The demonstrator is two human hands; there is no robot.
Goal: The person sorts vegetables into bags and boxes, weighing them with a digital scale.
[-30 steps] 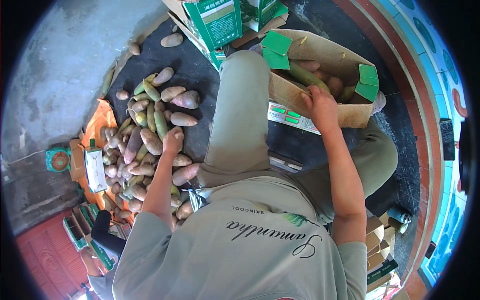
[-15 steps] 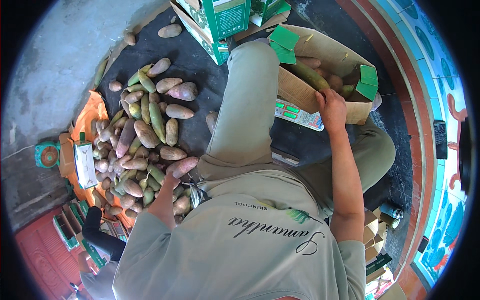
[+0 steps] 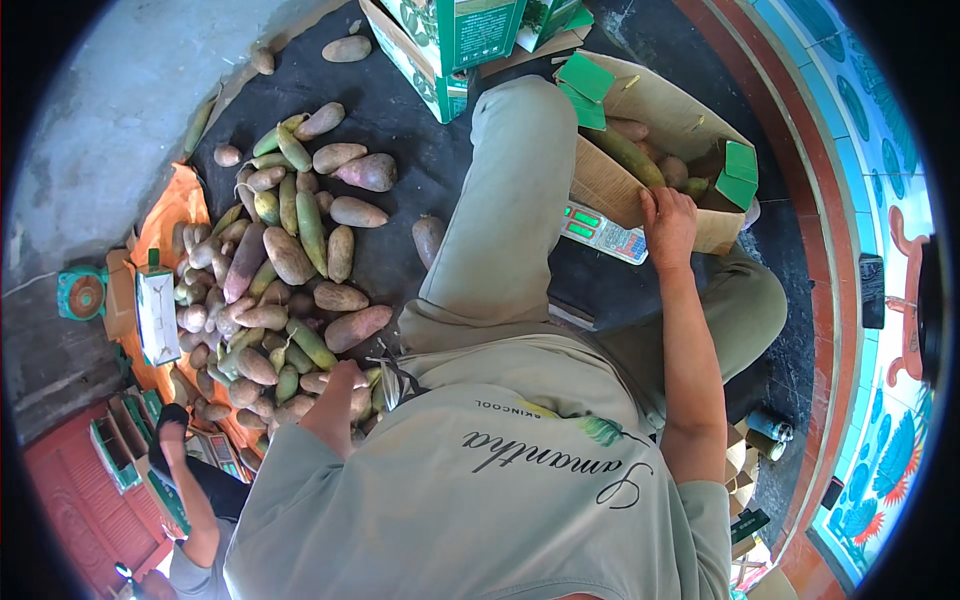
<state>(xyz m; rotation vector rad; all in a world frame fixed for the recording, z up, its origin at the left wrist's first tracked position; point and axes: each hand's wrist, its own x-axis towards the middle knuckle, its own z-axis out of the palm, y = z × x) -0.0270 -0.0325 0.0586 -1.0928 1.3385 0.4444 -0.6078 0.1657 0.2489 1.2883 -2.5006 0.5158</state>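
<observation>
My right hand (image 3: 669,220) grips the near side of an open cardboard box (image 3: 608,182), fingers curled over its rim. Inside the box lie a long green fruit (image 3: 628,155) and several rounder brown ones. My left hand (image 3: 346,380) is low at the near right edge of a heap of long brown, purple and green produce (image 3: 290,258), perhaps fruits or tubers. Its fingers are hidden among the pieces, so its grip does not show. Just beyond it a pinkish-brown piece (image 3: 357,328) rests on the heap's edge.
Under the box stands a digital scale (image 3: 605,235) with green displays. Green-and-white cartons (image 3: 440,50) stand at the far middle. Orange sheeting (image 3: 178,210) and a small white box (image 3: 157,315) border the heap. At lower left another person's arm (image 3: 197,500) shows. A tiled wall rises right.
My left hand has drawn back from the pinkish-brown piece, nearer to my body. My right hand stays on the box rim. The other person's bare arm and hand have come into clearer view.
</observation>
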